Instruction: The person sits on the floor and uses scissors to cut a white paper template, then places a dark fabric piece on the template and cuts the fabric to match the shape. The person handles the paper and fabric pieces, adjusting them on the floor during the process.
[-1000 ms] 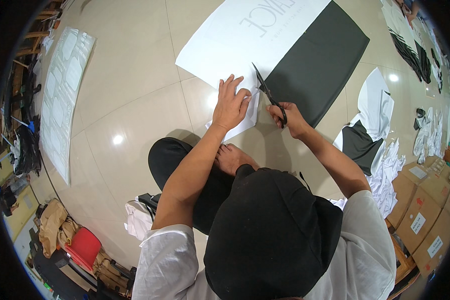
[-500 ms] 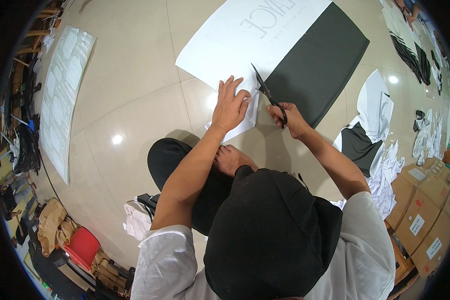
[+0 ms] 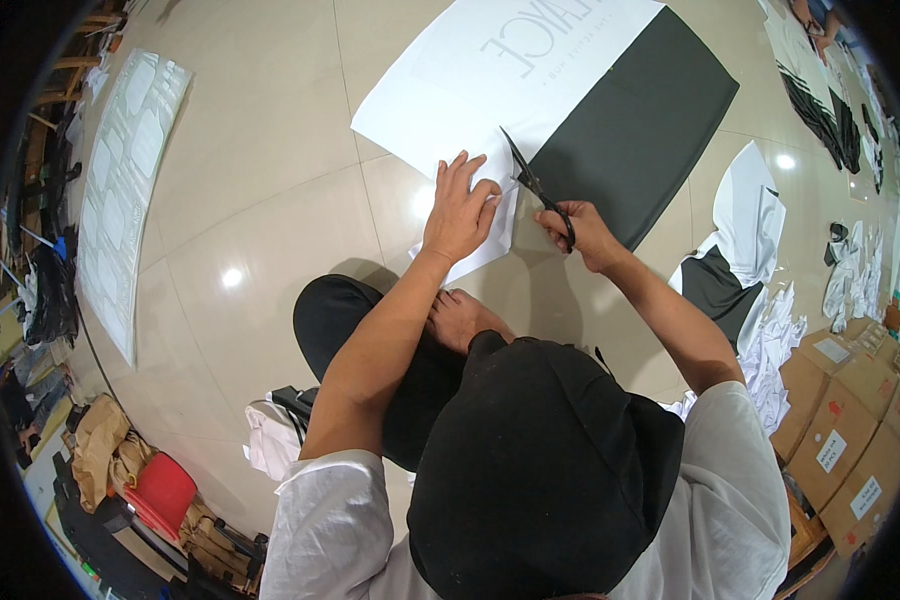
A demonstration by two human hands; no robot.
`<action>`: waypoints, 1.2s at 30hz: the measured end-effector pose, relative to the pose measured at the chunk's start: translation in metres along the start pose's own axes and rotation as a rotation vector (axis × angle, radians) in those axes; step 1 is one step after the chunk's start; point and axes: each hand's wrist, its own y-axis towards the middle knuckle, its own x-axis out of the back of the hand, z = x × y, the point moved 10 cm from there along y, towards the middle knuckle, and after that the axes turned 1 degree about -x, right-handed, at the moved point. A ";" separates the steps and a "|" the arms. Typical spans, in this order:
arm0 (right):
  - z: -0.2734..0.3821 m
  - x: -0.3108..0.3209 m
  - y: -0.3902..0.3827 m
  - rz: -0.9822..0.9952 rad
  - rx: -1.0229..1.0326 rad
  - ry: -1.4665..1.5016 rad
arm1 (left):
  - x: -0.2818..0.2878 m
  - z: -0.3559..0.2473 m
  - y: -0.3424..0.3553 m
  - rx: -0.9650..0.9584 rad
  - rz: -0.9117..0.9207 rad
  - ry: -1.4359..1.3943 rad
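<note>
Scissors (image 3: 533, 183) unmoved, blades pointing up-left, away.

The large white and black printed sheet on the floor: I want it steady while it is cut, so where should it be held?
Press flat from above on the white part just left of the black scissors, where the left hand lies; it lies flat.

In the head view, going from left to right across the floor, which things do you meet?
Long white sheet with cut-out shapes → left hand flat on the white sheet → black scissors → right hand → black-and-white garment → cardboard boxes.
</note>
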 end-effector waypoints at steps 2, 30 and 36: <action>0.003 0.002 -0.001 -0.009 0.006 -0.040 | 0.001 0.000 0.000 -0.002 -0.005 -0.006; 0.035 0.010 0.020 0.017 -0.009 -0.153 | 0.002 -0.002 0.002 0.005 -0.001 -0.012; 0.042 0.011 0.020 0.027 0.001 -0.187 | 0.003 -0.001 0.002 0.007 -0.002 -0.009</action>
